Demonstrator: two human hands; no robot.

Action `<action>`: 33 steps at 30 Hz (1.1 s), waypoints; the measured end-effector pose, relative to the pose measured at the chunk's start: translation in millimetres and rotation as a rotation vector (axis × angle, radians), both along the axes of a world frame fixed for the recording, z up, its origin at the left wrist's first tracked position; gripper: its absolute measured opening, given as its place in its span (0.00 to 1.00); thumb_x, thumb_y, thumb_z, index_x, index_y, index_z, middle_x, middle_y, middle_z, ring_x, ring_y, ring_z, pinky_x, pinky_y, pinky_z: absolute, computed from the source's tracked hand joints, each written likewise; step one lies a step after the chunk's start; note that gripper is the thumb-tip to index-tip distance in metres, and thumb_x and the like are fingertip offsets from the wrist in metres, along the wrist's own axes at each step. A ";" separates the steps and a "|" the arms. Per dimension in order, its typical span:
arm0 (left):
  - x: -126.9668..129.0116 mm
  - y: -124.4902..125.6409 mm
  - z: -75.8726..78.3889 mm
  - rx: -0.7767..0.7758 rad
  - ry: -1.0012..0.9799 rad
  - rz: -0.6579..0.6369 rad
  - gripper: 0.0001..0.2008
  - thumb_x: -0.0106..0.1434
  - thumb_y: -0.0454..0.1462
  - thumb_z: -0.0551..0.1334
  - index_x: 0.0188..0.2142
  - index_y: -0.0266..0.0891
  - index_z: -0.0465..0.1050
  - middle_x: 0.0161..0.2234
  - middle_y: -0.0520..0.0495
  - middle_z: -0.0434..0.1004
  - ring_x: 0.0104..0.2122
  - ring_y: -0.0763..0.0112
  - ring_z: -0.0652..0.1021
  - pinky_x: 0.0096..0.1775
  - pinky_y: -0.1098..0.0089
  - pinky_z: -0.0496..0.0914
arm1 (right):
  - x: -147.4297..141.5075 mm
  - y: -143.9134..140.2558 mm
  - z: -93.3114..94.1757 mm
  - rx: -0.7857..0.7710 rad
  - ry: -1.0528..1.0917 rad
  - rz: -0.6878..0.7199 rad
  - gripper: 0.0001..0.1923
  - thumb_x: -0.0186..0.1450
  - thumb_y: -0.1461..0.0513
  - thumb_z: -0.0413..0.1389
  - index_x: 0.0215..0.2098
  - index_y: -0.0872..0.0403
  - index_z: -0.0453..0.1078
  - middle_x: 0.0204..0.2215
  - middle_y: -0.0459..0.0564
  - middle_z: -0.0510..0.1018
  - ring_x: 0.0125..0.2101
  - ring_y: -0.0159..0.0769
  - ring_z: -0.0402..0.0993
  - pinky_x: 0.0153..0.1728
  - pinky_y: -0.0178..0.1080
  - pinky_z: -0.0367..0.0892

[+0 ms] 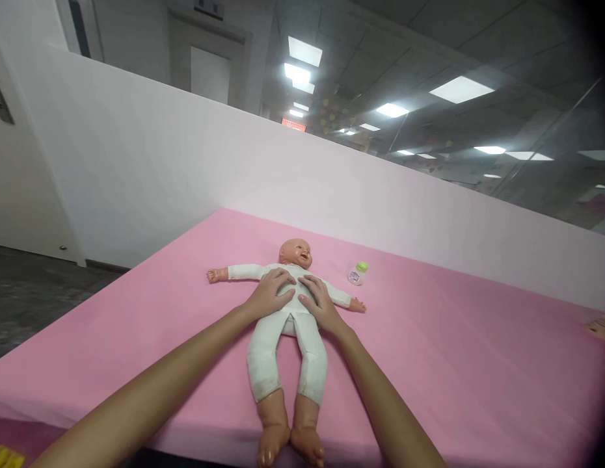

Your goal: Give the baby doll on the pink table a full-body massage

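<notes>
Lying on its back with its feet at the near edge, the doll (289, 311) has the left hand (270, 294) and right hand (324, 308) on its chest and belly, fingers loosely spread, gripping nothing. Light, even pressure from both hands would probably work best; a lopsided push might crease the white cloth body. A green-lidded jar (358, 274) stands to the right, beyond the doll's arm. Pink cloth (429, 364) covers the table; past it are a white wall (332, 198), a door (24, 169) at left and ceiling lights (462, 90).
</notes>
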State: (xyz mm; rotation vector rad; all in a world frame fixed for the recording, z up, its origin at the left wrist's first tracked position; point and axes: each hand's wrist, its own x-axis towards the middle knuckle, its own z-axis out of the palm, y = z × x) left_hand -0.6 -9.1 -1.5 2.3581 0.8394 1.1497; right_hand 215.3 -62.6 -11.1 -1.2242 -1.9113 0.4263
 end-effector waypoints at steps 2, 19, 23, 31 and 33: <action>-0.6 1.8 -2.0 0.001 0.011 -0.034 0.14 0.69 0.41 0.60 0.53 0.46 0.76 0.56 0.45 0.73 0.58 0.55 0.72 0.63 0.53 0.65 | -0.2 0.3 0.2 0.007 0.003 0.001 0.24 0.73 0.48 0.54 0.65 0.40 0.66 0.65 0.51 0.65 0.68 0.46 0.57 0.71 0.55 0.53; -1.1 5.5 -5.1 -0.001 0.049 -0.049 0.18 0.72 0.43 0.58 0.58 0.49 0.75 0.63 0.44 0.69 0.63 0.54 0.69 0.66 0.50 0.62 | 1.2 6.8 -7.7 0.027 0.008 -0.002 0.23 0.74 0.49 0.53 0.65 0.42 0.65 0.65 0.51 0.64 0.68 0.44 0.56 0.71 0.54 0.52; -0.9 4.7 -3.5 -0.009 0.051 -0.052 0.18 0.72 0.43 0.58 0.58 0.49 0.75 0.63 0.44 0.69 0.63 0.53 0.69 0.66 0.49 0.62 | 0.9 6.1 -7.4 0.023 0.007 -0.002 0.23 0.74 0.49 0.52 0.65 0.42 0.65 0.65 0.51 0.64 0.68 0.44 0.56 0.71 0.54 0.52; -0.2 3.2 -1.5 -0.026 0.059 -0.047 0.17 0.71 0.43 0.58 0.57 0.48 0.75 0.63 0.44 0.68 0.64 0.52 0.69 0.66 0.48 0.61 | 1.6 5.4 -6.9 0.021 0.010 0.000 0.23 0.74 0.48 0.51 0.66 0.42 0.65 0.65 0.51 0.64 0.68 0.45 0.55 0.71 0.55 0.52; -0.3 3.5 -1.9 -0.020 0.060 -0.044 0.18 0.71 0.43 0.58 0.57 0.48 0.75 0.62 0.44 0.69 0.64 0.52 0.69 0.66 0.48 0.62 | 1.6 5.9 -7.4 0.023 0.009 0.000 0.23 0.74 0.49 0.51 0.65 0.42 0.65 0.65 0.51 0.64 0.68 0.45 0.56 0.71 0.54 0.51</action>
